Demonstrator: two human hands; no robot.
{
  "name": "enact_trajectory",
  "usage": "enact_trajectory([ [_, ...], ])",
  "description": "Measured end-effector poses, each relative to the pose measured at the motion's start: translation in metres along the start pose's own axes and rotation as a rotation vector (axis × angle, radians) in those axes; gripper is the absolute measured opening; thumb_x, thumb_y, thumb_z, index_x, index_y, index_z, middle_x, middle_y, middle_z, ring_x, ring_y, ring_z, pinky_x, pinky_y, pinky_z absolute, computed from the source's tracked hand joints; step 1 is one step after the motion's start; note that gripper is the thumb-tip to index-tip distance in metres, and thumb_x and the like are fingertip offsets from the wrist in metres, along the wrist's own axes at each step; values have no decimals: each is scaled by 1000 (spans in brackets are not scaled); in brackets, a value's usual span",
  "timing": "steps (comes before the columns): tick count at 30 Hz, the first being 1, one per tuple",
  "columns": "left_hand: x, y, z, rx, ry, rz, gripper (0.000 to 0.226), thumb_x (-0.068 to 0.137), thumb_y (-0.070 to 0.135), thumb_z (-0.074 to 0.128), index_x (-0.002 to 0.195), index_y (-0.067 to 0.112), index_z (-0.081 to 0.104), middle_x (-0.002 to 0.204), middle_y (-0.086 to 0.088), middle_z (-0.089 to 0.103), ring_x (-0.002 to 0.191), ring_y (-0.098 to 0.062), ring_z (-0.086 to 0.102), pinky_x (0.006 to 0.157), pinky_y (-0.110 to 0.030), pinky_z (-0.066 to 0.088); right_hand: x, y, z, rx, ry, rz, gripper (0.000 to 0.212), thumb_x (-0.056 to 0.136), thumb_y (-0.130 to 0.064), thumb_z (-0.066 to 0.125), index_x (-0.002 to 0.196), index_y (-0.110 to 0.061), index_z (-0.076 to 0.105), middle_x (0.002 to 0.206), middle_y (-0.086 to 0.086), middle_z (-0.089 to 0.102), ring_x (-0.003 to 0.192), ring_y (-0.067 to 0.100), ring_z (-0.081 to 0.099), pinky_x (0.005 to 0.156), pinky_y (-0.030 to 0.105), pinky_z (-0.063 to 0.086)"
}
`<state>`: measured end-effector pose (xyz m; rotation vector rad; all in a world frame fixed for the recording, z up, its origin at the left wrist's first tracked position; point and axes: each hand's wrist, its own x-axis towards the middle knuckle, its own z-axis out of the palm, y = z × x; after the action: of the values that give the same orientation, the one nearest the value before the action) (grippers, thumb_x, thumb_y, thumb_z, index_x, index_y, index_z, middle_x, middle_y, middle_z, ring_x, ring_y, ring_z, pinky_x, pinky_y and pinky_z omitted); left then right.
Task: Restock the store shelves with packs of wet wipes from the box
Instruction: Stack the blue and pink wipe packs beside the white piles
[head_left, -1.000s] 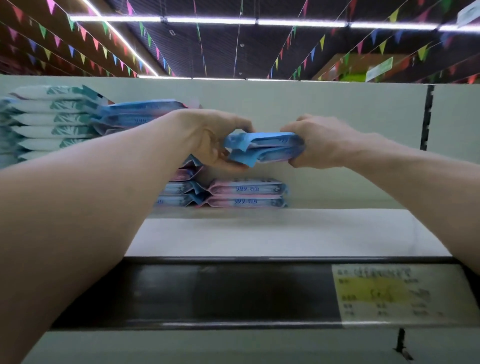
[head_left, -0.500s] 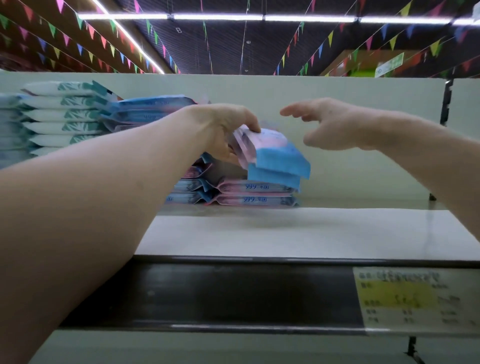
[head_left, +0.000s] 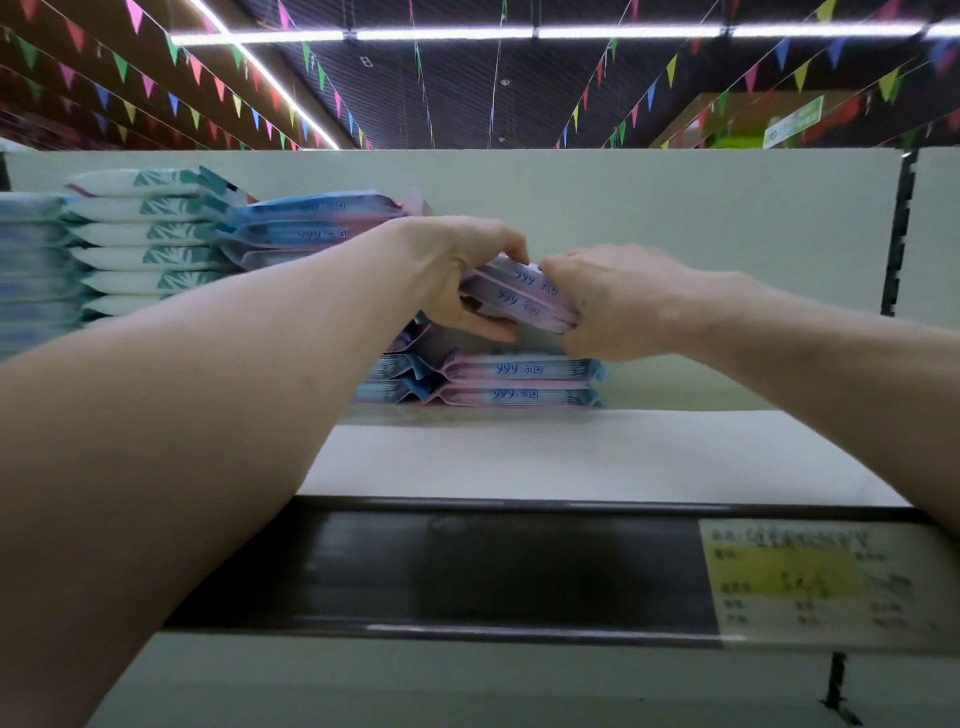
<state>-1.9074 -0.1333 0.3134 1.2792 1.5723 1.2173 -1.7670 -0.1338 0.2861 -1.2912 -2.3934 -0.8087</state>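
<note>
Two pink and blue packs of wet wipes (head_left: 519, 297) hang tilted between my hands, a little above a low stack of two like packs (head_left: 519, 382) on the white shelf (head_left: 571, 457). My left hand (head_left: 457, 275) grips their left end, thumb underneath. My right hand (head_left: 613, 301) grips their right end with curled fingers. A taller stack of the same packs (head_left: 311, 223) stands behind my left forearm. The box is out of view.
Stacks of white and green packs (head_left: 145, 244) and pale blue packs (head_left: 31, 270) fill the shelf's left part. A dark price rail (head_left: 467, 566) with a yellow label (head_left: 810, 577) runs along the shelf front. A white back panel (head_left: 675, 218) closes the rear. Bare shelf lies to the right.
My right hand let go of the packs, opened, then came back and gripped their right end. The packs turned from flat to tilted in my left hand.
</note>
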Motion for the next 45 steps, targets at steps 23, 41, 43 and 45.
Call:
enact_trajectory([
  [23,20,-4,-13,1208,28,10,48,85,20,66,130,9,55,96,-19,72,76,-27,74,72,-40,60,10,29,15,534,-163,190,38,93,-39,56,131,-32,55,118,3,62,83,18,64,62,21,51],
  [41,19,-4,-20,1363,-7,109,49,89,3,58,135,18,52,95,-18,72,76,-28,74,81,-44,59,6,20,27,503,-194,138,59,81,-14,68,134,-25,45,113,2,59,88,20,60,74,28,55],
  [43,17,-5,-19,1351,8,145,49,88,1,58,134,19,54,90,-18,73,74,-27,74,80,-44,59,6,21,30,513,-184,141,58,82,-11,66,135,-24,44,114,3,60,88,20,60,74,29,56],
  [45,14,-6,-19,1322,14,175,54,88,-2,57,137,20,52,84,-18,74,74,-27,73,80,-43,59,7,24,29,489,-159,136,52,84,-10,64,132,-23,49,112,4,62,84,21,62,73,31,57],
])
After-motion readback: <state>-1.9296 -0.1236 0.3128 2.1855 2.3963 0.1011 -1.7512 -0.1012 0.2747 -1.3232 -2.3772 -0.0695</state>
